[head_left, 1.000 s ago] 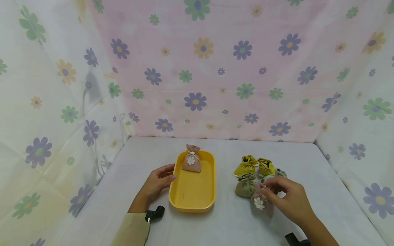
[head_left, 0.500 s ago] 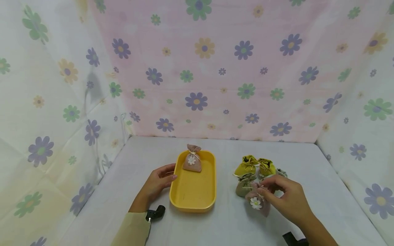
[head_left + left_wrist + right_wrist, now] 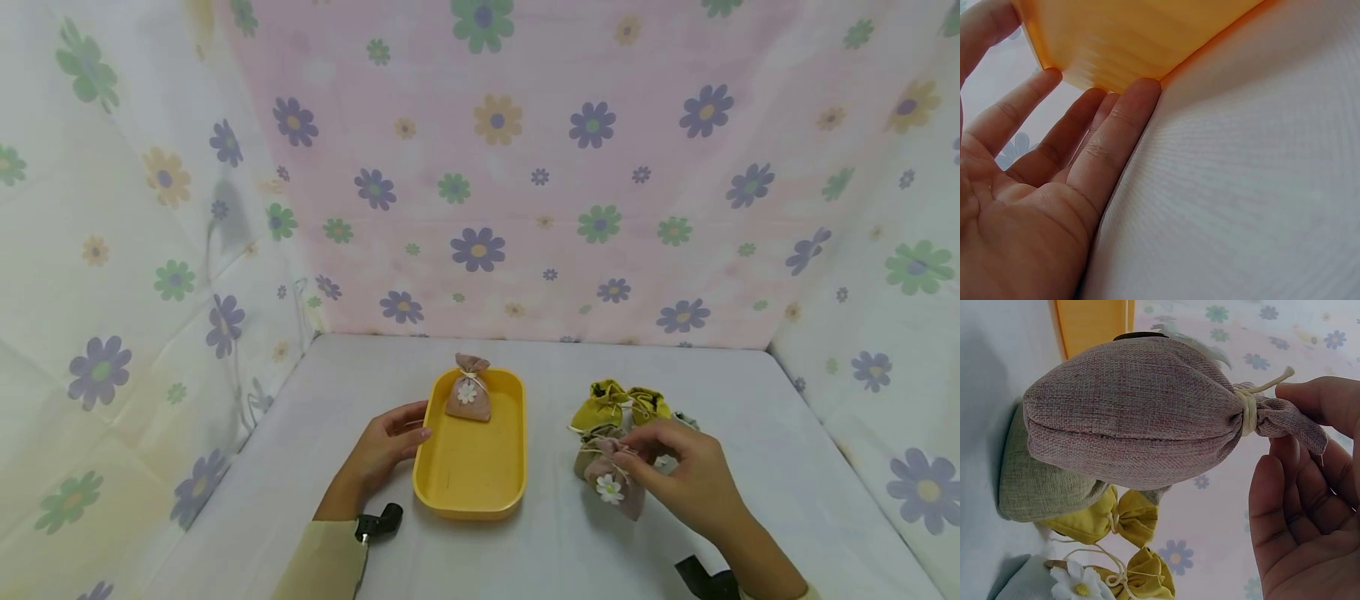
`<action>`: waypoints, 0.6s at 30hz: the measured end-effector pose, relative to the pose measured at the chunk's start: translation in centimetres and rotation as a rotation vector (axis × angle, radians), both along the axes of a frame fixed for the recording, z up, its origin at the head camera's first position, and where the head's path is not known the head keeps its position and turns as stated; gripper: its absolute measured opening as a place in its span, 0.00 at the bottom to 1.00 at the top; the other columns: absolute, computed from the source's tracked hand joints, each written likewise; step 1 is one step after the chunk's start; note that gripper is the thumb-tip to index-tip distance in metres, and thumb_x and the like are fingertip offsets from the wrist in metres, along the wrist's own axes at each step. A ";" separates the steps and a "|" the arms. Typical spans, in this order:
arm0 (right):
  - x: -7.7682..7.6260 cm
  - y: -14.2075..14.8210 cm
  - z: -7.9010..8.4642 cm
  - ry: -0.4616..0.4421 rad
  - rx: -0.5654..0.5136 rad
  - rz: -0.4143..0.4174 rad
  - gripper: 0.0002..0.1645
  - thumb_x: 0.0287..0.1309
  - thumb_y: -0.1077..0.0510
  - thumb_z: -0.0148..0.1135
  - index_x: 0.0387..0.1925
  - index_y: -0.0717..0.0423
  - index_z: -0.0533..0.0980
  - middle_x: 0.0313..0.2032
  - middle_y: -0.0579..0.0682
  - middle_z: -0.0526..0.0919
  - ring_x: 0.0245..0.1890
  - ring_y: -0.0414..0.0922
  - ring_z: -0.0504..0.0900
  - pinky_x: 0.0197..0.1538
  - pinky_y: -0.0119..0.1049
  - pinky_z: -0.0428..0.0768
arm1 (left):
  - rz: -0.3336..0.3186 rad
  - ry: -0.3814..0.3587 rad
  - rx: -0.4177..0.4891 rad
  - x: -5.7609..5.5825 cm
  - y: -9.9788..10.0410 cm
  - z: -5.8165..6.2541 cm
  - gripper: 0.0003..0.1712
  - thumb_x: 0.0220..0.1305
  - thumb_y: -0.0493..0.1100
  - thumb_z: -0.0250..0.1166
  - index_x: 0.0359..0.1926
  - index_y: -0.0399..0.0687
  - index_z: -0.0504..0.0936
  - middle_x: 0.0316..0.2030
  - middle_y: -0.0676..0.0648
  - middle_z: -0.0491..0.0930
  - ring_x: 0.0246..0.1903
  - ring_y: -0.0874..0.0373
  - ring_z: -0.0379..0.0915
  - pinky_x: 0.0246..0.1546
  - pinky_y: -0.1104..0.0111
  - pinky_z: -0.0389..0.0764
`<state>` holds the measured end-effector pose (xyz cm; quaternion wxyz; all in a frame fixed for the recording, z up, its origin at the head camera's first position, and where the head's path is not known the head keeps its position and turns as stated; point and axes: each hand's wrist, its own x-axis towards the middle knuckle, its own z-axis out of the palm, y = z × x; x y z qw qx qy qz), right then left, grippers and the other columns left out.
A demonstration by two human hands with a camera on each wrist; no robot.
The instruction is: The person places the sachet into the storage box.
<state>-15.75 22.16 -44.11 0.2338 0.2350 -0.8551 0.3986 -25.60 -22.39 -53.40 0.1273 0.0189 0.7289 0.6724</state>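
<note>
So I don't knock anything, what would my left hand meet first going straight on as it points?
The yellow tray: your left hand seems to touch its side with the fingertips.

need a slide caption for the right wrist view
Right hand pinching a tied pink pouch by its gathered top, with a green pouch and two yellow pouches behind.

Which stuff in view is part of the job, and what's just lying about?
Part of the job, judging by the hands:
held pink pouch, pinched by the right hand
yellow tray, touched by the left hand
second pink pouch, in the tray

Probably just lying about:
olive pouch
mustard pouches
grey pouch
flowered cloth
</note>
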 end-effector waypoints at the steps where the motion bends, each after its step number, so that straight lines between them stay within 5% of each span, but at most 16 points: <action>1: 0.0 -0.1 0.1 -0.005 -0.002 0.003 0.16 0.52 0.61 0.81 0.38 0.40 0.84 0.34 0.33 0.84 0.29 0.32 0.81 0.31 0.25 0.81 | 0.001 0.001 0.000 0.0 0.0 0.0 0.32 0.63 0.48 0.76 0.67 0.59 0.78 0.66 0.49 0.78 0.64 0.50 0.77 0.56 0.61 0.86; 18: -1.2 -1.4 1.3 0.034 -0.044 0.031 0.15 0.51 0.61 0.81 0.37 0.40 0.84 0.32 0.33 0.85 0.27 0.32 0.81 0.30 0.23 0.81 | -0.002 0.002 0.004 -0.1 0.0 -0.2 0.31 0.63 0.48 0.75 0.67 0.60 0.78 0.66 0.49 0.78 0.64 0.50 0.77 0.56 0.61 0.86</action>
